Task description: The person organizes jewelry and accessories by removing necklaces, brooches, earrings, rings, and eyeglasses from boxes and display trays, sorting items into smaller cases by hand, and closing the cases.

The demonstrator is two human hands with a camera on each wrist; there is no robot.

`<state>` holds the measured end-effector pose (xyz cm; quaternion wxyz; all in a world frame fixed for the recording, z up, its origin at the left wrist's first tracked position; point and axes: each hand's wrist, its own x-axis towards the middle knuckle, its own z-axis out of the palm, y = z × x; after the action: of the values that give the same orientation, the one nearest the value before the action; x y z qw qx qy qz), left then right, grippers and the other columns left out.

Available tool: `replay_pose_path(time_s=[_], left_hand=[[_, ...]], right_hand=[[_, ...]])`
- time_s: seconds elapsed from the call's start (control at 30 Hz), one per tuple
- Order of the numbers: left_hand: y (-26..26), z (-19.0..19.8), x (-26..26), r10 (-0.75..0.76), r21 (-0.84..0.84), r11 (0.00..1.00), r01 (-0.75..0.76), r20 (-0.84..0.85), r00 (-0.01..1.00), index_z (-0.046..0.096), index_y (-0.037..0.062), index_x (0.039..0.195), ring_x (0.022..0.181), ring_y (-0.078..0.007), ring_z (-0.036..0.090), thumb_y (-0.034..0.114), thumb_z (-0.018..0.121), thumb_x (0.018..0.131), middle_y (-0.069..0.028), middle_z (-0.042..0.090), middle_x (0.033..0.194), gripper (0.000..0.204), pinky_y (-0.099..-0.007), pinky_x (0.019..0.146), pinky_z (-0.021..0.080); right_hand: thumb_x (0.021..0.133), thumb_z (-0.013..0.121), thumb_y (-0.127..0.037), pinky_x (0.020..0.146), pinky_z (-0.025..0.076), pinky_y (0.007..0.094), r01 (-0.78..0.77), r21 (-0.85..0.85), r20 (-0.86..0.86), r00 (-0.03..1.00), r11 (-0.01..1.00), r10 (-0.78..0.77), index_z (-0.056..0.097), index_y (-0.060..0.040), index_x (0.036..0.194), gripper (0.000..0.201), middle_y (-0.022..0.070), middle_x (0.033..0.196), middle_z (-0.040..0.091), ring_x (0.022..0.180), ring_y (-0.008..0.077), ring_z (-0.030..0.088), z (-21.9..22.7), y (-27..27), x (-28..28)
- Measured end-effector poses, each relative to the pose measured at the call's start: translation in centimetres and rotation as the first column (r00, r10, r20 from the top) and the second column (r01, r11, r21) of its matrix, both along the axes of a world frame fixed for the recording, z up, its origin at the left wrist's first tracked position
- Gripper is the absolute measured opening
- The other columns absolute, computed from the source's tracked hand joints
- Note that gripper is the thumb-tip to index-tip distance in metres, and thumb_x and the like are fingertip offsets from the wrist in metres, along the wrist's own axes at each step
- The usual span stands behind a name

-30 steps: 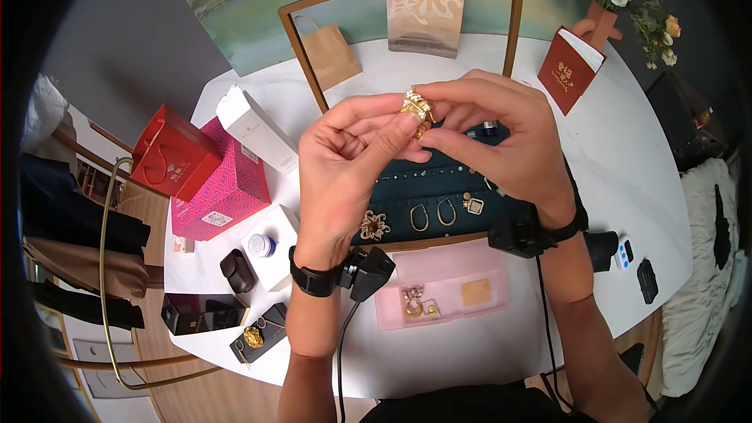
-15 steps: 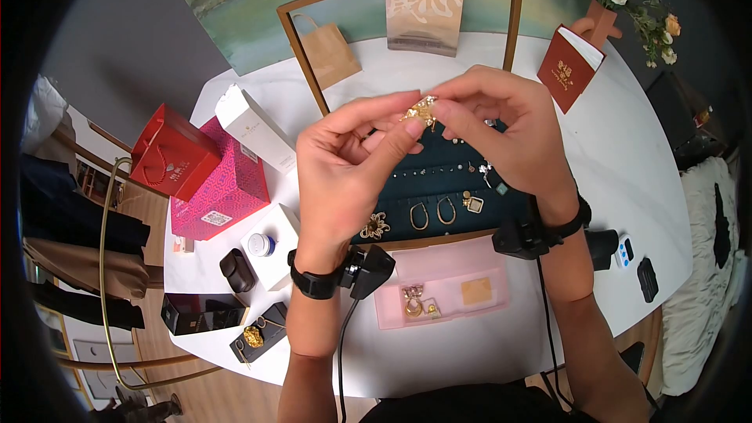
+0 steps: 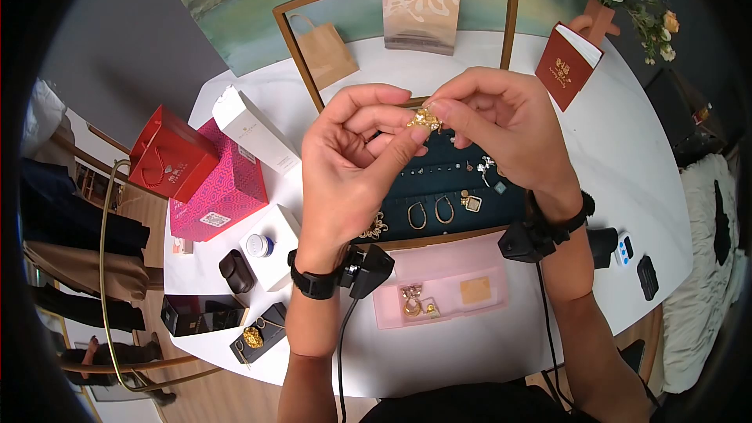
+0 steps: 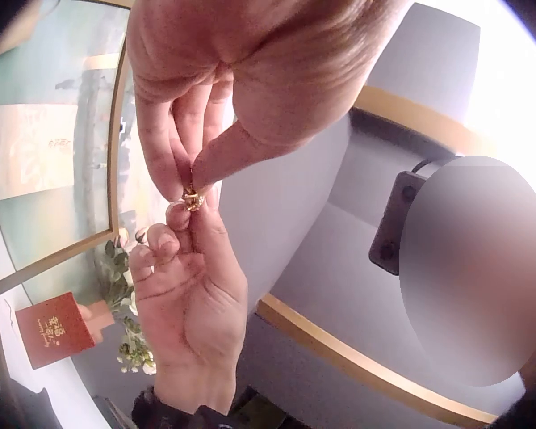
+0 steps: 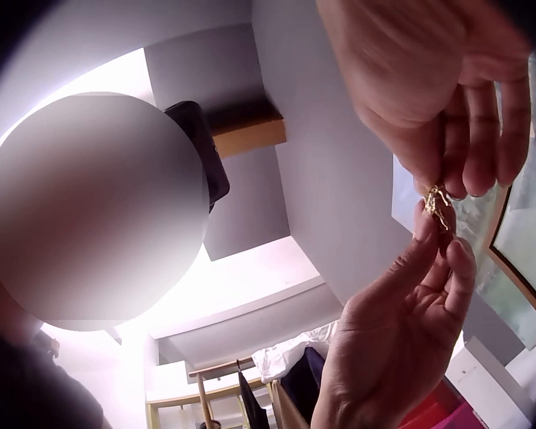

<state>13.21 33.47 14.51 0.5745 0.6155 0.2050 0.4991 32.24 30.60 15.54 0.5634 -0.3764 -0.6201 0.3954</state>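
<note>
While both hands meet near the centre of the head view, one gold ornament (image 3: 424, 121) sits between their fingertips, in front of the dark jewellery tray (image 3: 495, 223). Left hand (image 3: 345, 164): thumb and bent fingers pinch the ornament from the left, index finger raised off it. Right hand (image 3: 517, 127): thumb and fingertips pinch it from the right.

Counts, head view: two hoop earrings (image 3: 444, 210) side by side in the tray, one square-framed piece (image 3: 471, 202) to their right, one flower-shaped piece (image 3: 376, 226) partly hidden by the left hand. Two paper bags with handles: red bag (image 3: 174, 158) at left, brown bag (image 3: 325, 55) at upper centre. One pink box (image 3: 462, 313), lower centre, containing small gold pieces (image 3: 413, 301) and one tan card (image 3: 475, 291).

View differences: only the head view shows the tray interior and pink box. Left wrist view gives the pinch from another side, plus the red booklet (image 4: 55, 331) at lower left; right wrist view omits the booklet but shows hanging clothes (image 5: 295, 380) at bottom centre.

Materials: ornament shiny, openwork, irregular in outline; exact form too small to tell. Tray lining matt; its raised frame (image 3: 513, 23) brown, wood-like. Tabletop (image 3: 627, 164) white, faintly veined, curved at the edge.
</note>
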Motion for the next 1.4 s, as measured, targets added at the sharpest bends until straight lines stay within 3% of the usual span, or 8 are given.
replay_pose_path(time_s=[0.4, 0.5, 0.7, 1.0, 1.1, 1.2, 1.3, 1.4], left_hand=[[0.9, -0.9, -0.1, -0.002, 0.02, 1.0, 0.0, 0.094, 0.996, 0.053, -0.0046, 0.117, 0.09, -0.0123, 0.067, -0.01, 0.064, 0.09, -0.0107, 0.068, 0.101, 0.03, -0.0278, 0.081, 0.058], [1.5, -1.1, -0.6, -0.186, -0.135, 0.964, 0.228, 0.27, 0.945, 0.053, -0.0013, 0.117, 0.09, -0.016, 0.067, -0.004, 0.061, 0.095, -0.0108, 0.067, 0.101, 0.023, -0.0329, 0.082, 0.058], [1.4, -2.0, 0.6, -0.417, -0.253, 0.639, 0.726, 0.679, 0.604, 0.048, 0.0037, 0.12, 0.096, -0.0226, 0.062, 0.0, 0.053, 0.098, -0.0145, 0.06, 0.112, 0.022, -0.038, 0.084, 0.054], [-0.5, -1.7, 1.9, -0.384, -0.322, 0.517, 0.793, 0.741, 0.551, 0.047, 0.0007, 0.123, 0.091, -0.0214, 0.061, 0.01, 0.045, 0.104, -0.0169, 0.057, 0.113, 0.021, -0.0369, 0.081, 0.05], [-0.7, -1.2, 1.9, -0.455, -0.321, 0.696, 0.642, 0.495, 0.74, 0.049, -0.0015, 0.122, 0.091, -0.0221, 0.063, 0.023, 0.04, 0.107, -0.0175, 0.061, 0.109, 0.03, -0.036, 0.082, 0.052], [-0.7, -1.2, 1.5, -0.242, -0.158, 0.955, 0.25, 0.071, 0.968, 0.057, -0.0041, 0.112, 0.086, -0.0185, 0.065, 0.028, 0.049, 0.104, -0.0129, 0.066, 0.093, 0.034, -0.0312, 0.082, 0.053], [-1.4, -0.8, 0.9, -0.045, 0.121, 0.99, 0.073, -0.227, 0.973, 0.06, -0.0042, 0.106, 0.085, -0.0136, 0.064, 0.012, 0.06, 0.098, -0.0079, 0.067, 0.091, 0.018, -0.0281, 0.08, 0.051], [-1.8, -0.2, 0.9, -0.025, 0.043, 0.998, 0.037, -0.257, 0.966, 0.063, -0.0031, 0.098, 0.077, -0.008, 0.063, 0.006, 0.068, 0.092, -0.0024, 0.067, 0.083, 0.012, -0.0233, 0.072, 0.049]], right_hand=[[0.092, 0.071, -0.009, 0.055, 0.047, 0.018, 0.12, 0.056, -0.119, 0.987, 0.991, -0.112, 0.072, 0.0014, 0.104, 0.016, 0.005, 0.086, 0.072, 0.062, 0.0049, 0.06, -0.2, 0.4, 0.7], [0.094, 0.068, -0.008, 0.055, 0.046, 0.0184, 0.089, 0.031, -0.175, 0.981, 0.996, -0.082, 0.071, 0.0, 0.111, 0.019, 0.005, 0.089, 0.072, 0.064, 0.0049, 0.059, 0.4, 0.4, 1.2], [0.096, 0.065, -0.008, 0.065, 0.051, 0.0198, -0.04, 0.15, -0.011, 0.999, 0.988, 0.042, 0.07, -0.0012, 0.116, 0.022, 0.0051, 0.096, 0.071, 0.078, 0.0074, 0.065, 0.2, 0.1, 0.9], [0.097, 0.065, -0.008, 0.065, 0.054, 0.0241, -0.243, 0.165, -0.122, 0.957, 0.956, 0.265, 0.067, 0.0047, 0.097, 0.013, 0.0062, 0.087, 0.068, 0.073, 0.0114, 0.067, -0.2, 0.2, 1.2], [0.097, 0.066, -0.013, 0.058, 0.049, 0.022, -0.21, 0.042, -0.155, 0.965, 0.977, 0.214, 0.067, 0.0023, 0.092, 0.016, 0.0036, 0.082, 0.067, 0.066, 0.0074, 0.063, 0.4, 0.0, 1.2], [0.096, 0.069, -0.02, 0.053, 0.043, 0.0189, -0.098, -0.035, -0.064, 0.993, 0.995, 0.095, 0.067, 0.0002, 0.091, 0.02, 0.0004, 0.076, 0.065, 0.06, 0.0036, 0.057, 0.4, 0.2, 1.4], [0.094, 0.071, -0.024, 0.05, 0.039, 0.0169, -0.045, -0.084, -0.015, 0.999, 0.995, 0.044, 0.068, -0.0009, 0.091, 0.024, -0.001, 0.074, 0.065, 0.057, 0.0019, 0.054, 0.4, 0.2, 1.4], [0.094, 0.072, -0.025, 0.05, 0.039, 0.0167, -0.07, -0.134, -0.016, 0.998, 0.988, 0.069, 0.068, -0.0011, 0.091, 0.024, -0.0009, 0.073, 0.065, 0.057, 0.0018, 0.054, 0.5, 0.1, 1.4]])
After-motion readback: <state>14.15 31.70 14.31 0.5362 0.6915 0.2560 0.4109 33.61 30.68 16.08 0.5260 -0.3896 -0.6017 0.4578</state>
